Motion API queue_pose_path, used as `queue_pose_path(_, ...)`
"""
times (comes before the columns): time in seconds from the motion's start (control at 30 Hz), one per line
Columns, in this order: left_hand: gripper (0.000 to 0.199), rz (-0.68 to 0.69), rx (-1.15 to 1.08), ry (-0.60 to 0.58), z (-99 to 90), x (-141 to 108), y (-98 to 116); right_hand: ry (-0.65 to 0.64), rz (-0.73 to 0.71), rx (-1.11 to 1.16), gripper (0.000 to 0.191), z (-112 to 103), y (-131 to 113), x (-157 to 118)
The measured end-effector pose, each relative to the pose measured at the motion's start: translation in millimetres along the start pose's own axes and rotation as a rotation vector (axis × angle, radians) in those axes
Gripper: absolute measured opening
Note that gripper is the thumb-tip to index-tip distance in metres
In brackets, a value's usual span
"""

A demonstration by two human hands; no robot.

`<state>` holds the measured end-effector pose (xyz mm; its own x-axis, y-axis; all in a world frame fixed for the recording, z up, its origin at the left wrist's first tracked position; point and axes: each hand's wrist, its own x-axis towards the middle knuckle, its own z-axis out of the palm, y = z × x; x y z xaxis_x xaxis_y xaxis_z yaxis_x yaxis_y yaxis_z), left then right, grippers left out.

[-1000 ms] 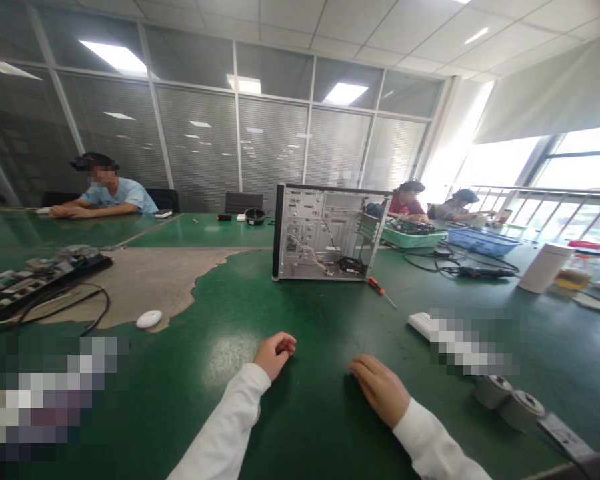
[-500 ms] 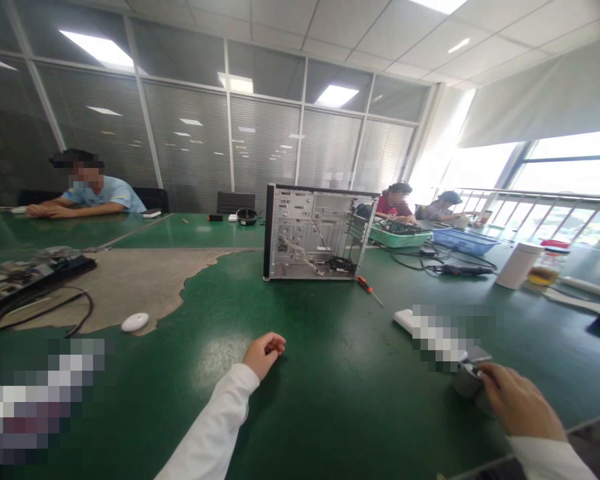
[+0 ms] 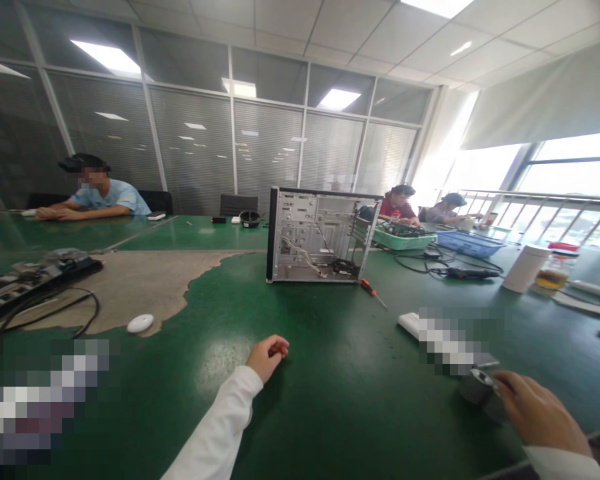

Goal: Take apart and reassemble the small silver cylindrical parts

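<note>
My left hand (image 3: 267, 358) rests on the green table, its fingers loosely curled with nothing visible in them. At the lower right, my right hand (image 3: 540, 407) has its fingers bent and pressed together beside a grey cylindrical container (image 3: 477, 387); what they pinch, if anything, is hidden. A second grey rounded piece (image 3: 495, 408) shows partly under those fingers. Beyond the container lies a white, flat, elongated object (image 3: 409, 323), partly blurred out. Ahead of me stands an opened computer case (image 3: 320, 233) with cables and a black fan (image 3: 345, 267) inside. An orange-handled screwdriver (image 3: 369, 288) lies by its lower right corner.
A white round object (image 3: 140, 323) and a circuit board assembly (image 3: 35, 283) lie on the left. Green (image 3: 405, 240) and blue baskets (image 3: 470, 245), cables, a black power tool (image 3: 473, 273) and a white cylinder (image 3: 525, 269) stand right. Several people sit around the table.
My right hand has shifted right, and more of the grey container's top shows. My left hand keeps its pose. The whole view has moved slightly.
</note>
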<state>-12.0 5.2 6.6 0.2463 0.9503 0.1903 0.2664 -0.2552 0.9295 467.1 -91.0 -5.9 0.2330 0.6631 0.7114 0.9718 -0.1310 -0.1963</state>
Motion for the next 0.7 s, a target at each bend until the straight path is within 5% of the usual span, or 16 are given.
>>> queue_pose_path(0.27, 0.024, -0.007, 0.006, -0.001, 0.8, 1, -2, -0.15, -0.111, -0.111, 0.027, -3, 20, -11)
queue_pose_path(0.7, 0.023, -0.005, 0.03, -0.008, 0.6, 1, -2, -0.12, -0.011, -0.068, 0.018, -10, 15, -13)
